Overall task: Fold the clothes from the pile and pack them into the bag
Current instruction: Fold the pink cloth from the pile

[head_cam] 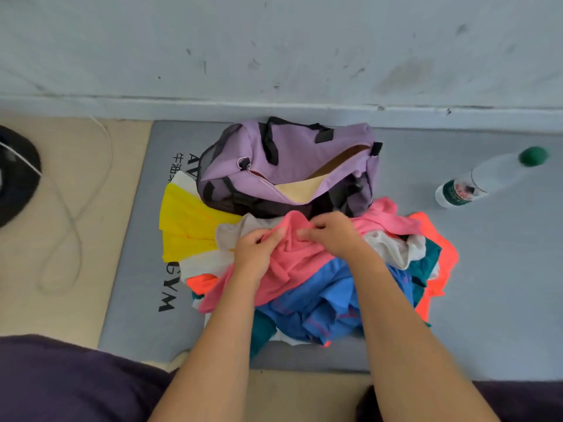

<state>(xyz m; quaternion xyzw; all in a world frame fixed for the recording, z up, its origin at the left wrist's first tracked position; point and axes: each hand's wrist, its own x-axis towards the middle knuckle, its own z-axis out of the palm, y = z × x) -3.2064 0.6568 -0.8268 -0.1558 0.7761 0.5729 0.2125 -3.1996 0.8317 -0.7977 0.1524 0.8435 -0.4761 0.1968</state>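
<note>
Both hands work at the top of the clothes pile (320, 284), which lies heaped on a grey gym mat (137, 269) just in front of the purple duffel bag (289, 166). The left hand (256, 254) has its fingers curled into a bunch of the pink garment (292, 260), thumb on top, and the right hand (329, 236) pinches the same pink cloth close by, fingertips bent in toward the left hand's. The two grips sit near each other at the far edge of the garment, next to the bag's side.

The pink garment is draped over the heap, crumpled and unfolded. Under it lie a blue piece (323, 306), a teal one (426, 263), an off-white one (393, 248) and a bright orange one (441, 254) that spills out to the right. A yellow garment (185, 229) is spread flatter on the left, partly tucked beneath the bag.

The bag stands against the wall (274, 50) with its zip open (a tan lining shows through the gap) and its black straps (271, 144) flopped over the top; whether any clothes are inside cannot be told.

A clear plastic bottle (487, 178) with a green cap lies on its side on the mat, well apart to the right. On the beige floor to the left, a white cable (76, 214) loops beside a dark round object (15, 178)
</note>
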